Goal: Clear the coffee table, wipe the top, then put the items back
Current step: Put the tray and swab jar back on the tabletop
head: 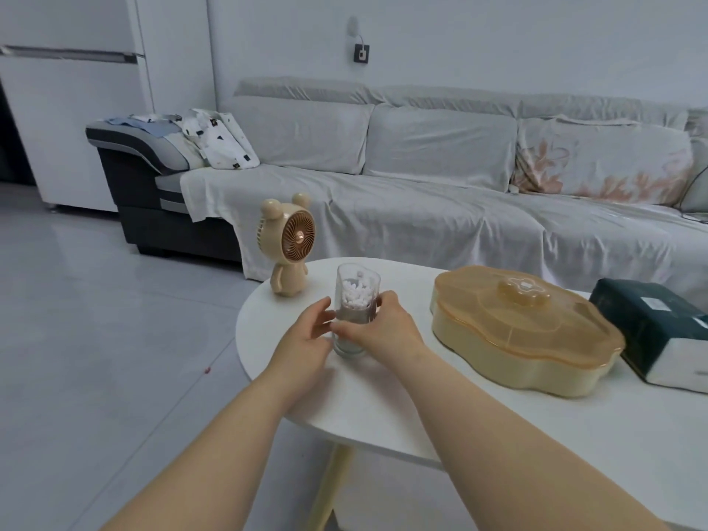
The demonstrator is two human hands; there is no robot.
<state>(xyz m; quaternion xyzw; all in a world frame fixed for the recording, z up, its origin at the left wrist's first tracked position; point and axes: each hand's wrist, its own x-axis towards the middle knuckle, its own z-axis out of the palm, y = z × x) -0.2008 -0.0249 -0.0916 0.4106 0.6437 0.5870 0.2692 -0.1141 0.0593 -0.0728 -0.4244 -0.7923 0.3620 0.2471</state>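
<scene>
A clear container of cotton swabs [356,297] stands upright on the white coffee table [383,400], near its left end. My left hand [304,343] cups its lower left side and my right hand [383,327] wraps its lower right side, so both hold the base. A beige bear-shaped fan [289,247] stands just behind and to the left, apart from my hands. To the right sits an amber flower-shaped snack box [525,323] with its lid on, and beyond that a dark green box [659,331].
A long sofa [440,208] under a pale cover runs behind the table, with folded clothes [214,138] on its left armrest. Grey tiled floor [95,339] spreads to the left. A white fridge [72,109] stands at the back left.
</scene>
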